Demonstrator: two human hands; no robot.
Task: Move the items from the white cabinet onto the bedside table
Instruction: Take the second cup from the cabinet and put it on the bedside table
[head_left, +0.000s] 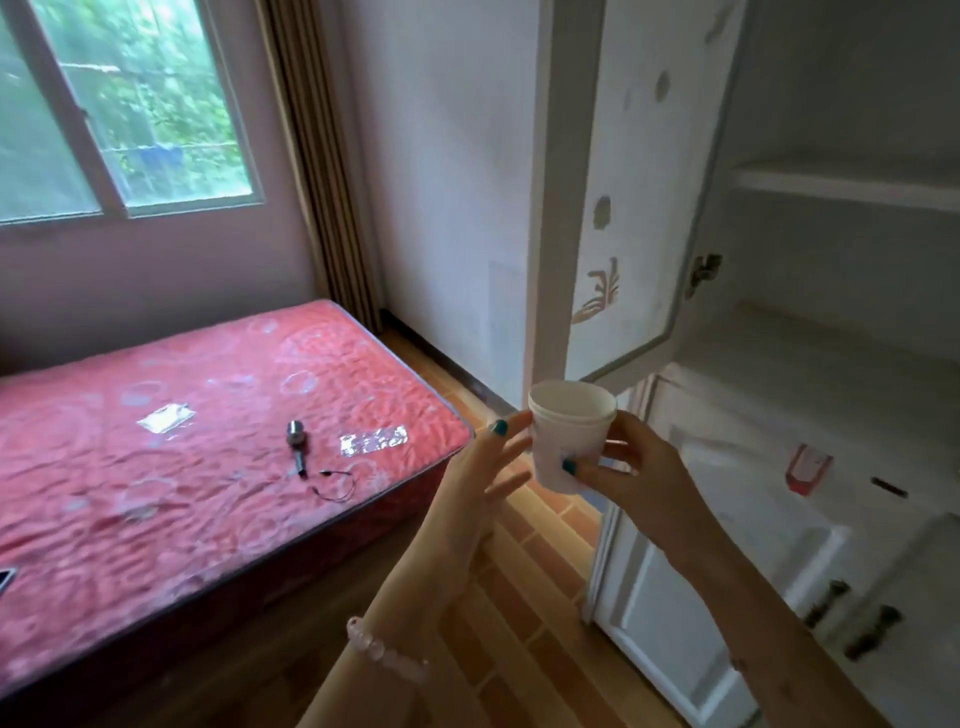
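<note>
Two cups (570, 436), one inside the other, are up in the air by the bottom corner of the cabinet (831, 353) door. Right hand (644, 480) pinches them. Left hand (478, 467) is just beside, fingers spread. Red label (808, 469) is too blurry to read.

The nested paper cups (569, 439) look matt and smooth, the white cabinet (810, 353) on the right wears dull, chipped paint, the red quilted cloth mattress (208, 467) on the left shines under clear plastic, and the wood floor (524, 623) is lightly glossy.
</note>
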